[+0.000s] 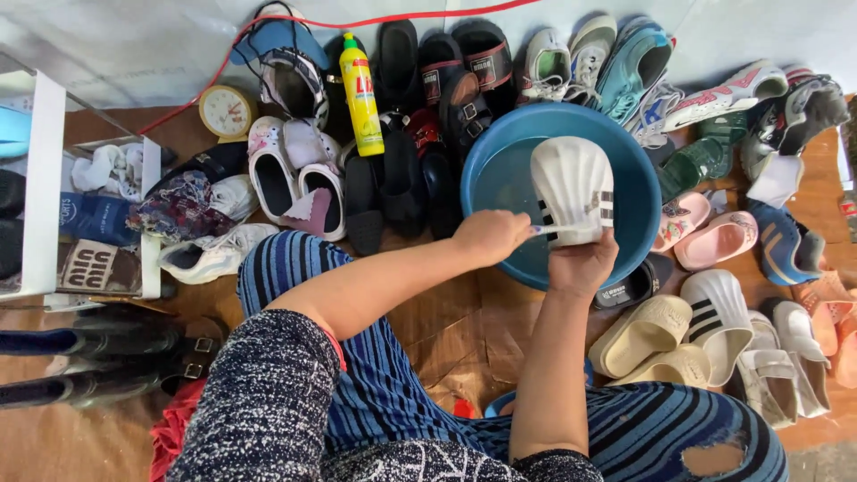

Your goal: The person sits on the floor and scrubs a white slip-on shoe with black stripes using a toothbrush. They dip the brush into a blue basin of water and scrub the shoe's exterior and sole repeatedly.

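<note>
A white slide sandal [571, 183] with dark stripes is held sole-up over a blue basin [636, 156] of water. My right hand [582, 261] grips its near end from below. My left hand [489, 236] is closed on a thin brush handle [552, 230] that lies against the sandal's near edge. The brush head is hidden against the sandal. Both forearms reach forward over my knees in blue striped trousers.
Many shoes ring the basin: black sandals [446, 80], sneakers [625, 62], pink slippers [705, 228], cream and white slides [678, 330]. A yellow detergent bottle [361, 94] stands to the left, next to a small clock [227, 111]. A white rack [45, 178] and black boots [98, 357] are at far left.
</note>
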